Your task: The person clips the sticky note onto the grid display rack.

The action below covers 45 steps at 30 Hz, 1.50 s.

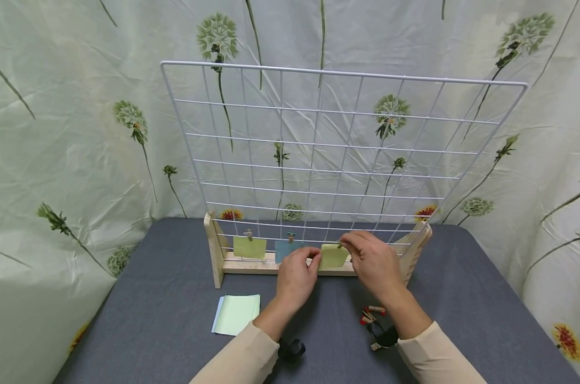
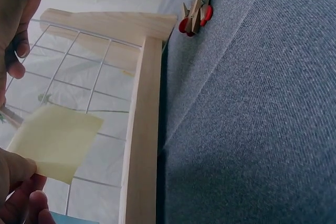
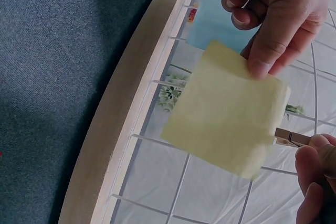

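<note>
A yellow paper square [image 3: 226, 108] lies against the lower part of a white wire grid [image 1: 314, 144]. My left hand [image 1: 297, 274] pinches its left edge between thumb and fingers. On its top edge sits a small wooden clothespin [image 3: 291, 137], which my right hand [image 1: 373, 261] pinches by the tail end. To the left, a blue paper [image 1: 285, 249] and another yellow paper [image 1: 249, 248] hang from the grid, each under a clothespin. The left hand partly covers the blue paper in the head view.
The grid stands in a wooden base [image 1: 251, 266] on a dark grey tabletop [image 1: 175, 309]. A stack of pale green and blue papers [image 1: 237, 314] lies front left. Several clothespins with red parts [image 2: 197, 14] lie near the right forearm. Flowered cloth [image 1: 79, 160] hangs behind.
</note>
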Available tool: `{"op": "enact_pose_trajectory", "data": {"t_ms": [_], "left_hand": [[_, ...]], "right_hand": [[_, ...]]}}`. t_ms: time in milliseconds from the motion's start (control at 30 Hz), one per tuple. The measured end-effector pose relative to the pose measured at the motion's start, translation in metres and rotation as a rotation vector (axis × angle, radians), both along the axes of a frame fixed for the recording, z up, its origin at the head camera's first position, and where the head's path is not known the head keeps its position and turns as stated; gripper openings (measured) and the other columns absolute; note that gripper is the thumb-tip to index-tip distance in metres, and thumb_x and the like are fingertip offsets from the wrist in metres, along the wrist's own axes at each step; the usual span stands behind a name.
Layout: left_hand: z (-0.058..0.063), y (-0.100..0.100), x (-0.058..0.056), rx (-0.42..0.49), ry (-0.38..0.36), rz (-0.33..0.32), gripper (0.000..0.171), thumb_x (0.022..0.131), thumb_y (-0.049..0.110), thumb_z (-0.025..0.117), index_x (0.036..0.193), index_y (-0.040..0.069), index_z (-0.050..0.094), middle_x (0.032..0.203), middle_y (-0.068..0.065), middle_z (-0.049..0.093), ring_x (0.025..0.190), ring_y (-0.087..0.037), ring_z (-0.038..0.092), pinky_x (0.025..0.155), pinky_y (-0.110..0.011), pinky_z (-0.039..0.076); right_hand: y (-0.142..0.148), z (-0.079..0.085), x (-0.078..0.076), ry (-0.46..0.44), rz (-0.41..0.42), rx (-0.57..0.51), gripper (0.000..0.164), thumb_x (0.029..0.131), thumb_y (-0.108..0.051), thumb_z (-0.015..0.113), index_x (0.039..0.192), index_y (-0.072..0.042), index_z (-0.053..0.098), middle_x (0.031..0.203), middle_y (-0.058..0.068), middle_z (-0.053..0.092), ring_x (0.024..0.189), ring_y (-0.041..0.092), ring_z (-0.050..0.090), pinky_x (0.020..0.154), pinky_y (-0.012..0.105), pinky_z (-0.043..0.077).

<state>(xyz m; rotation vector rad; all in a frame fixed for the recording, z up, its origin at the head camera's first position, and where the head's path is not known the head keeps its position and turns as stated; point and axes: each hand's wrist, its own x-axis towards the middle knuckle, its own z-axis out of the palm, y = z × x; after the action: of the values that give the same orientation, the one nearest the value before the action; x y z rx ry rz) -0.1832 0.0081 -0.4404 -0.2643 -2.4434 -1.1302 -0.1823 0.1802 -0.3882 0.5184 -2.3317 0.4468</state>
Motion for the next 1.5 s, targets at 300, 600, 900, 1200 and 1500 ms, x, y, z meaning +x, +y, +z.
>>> {"op": "enact_pose_trajectory", "data": {"t_ms": [300,600,900,1200,1500], "left_hand": [[0.005,0.003,0.0,0.045,-0.069,0.027,0.008,0.094,0.021,0.073,0.096,0.015,0.078,0.09,0.002,0.08,0.08,-0.021,0.075,0.064,-0.032,0.052],[0.005,0.005,-0.003,0.037,-0.1,0.061,0.008,0.093,0.022,0.074,0.094,0.017,0.079,0.089,0.002,0.08,0.078,-0.023,0.075,0.06,-0.031,0.05],[0.003,0.005,-0.004,0.036,-0.118,0.068,0.008,0.093,0.024,0.074,0.094,0.018,0.079,0.088,0.003,0.08,0.073,-0.019,0.073,0.056,-0.027,0.046],[0.001,0.006,-0.005,0.045,-0.105,0.067,0.007,0.093,0.022,0.075,0.093,0.017,0.079,0.087,0.002,0.08,0.074,-0.019,0.074,0.058,-0.028,0.047],[0.001,0.006,-0.005,0.054,-0.113,0.06,0.007,0.093,0.023,0.074,0.093,0.018,0.079,0.087,0.003,0.08,0.078,-0.018,0.075,0.061,-0.029,0.05]], "right_hand": [[-0.006,-0.005,-0.006,0.077,0.019,0.054,0.01,0.084,-0.007,0.081,0.091,-0.013,0.078,0.094,0.003,0.078,0.083,0.02,0.076,0.06,0.037,0.057],[-0.009,-0.008,-0.008,0.073,-0.001,0.079,0.008,0.087,-0.01,0.078,0.094,-0.014,0.077,0.097,0.003,0.078,0.081,0.021,0.076,0.057,0.037,0.056],[-0.01,-0.011,-0.01,0.099,-0.001,0.086,0.006,0.089,-0.014,0.077,0.095,-0.013,0.077,0.097,0.003,0.077,0.077,0.022,0.075,0.054,0.038,0.055],[-0.01,-0.013,-0.009,0.101,-0.026,0.122,0.014,0.088,-0.015,0.079,0.101,-0.013,0.08,0.099,0.005,0.077,0.072,0.023,0.074,0.051,0.038,0.053],[-0.011,-0.015,-0.009,0.136,-0.039,0.119,0.015,0.088,-0.016,0.079,0.101,-0.011,0.08,0.097,0.004,0.077,0.066,0.023,0.073,0.049,0.036,0.051]]}}
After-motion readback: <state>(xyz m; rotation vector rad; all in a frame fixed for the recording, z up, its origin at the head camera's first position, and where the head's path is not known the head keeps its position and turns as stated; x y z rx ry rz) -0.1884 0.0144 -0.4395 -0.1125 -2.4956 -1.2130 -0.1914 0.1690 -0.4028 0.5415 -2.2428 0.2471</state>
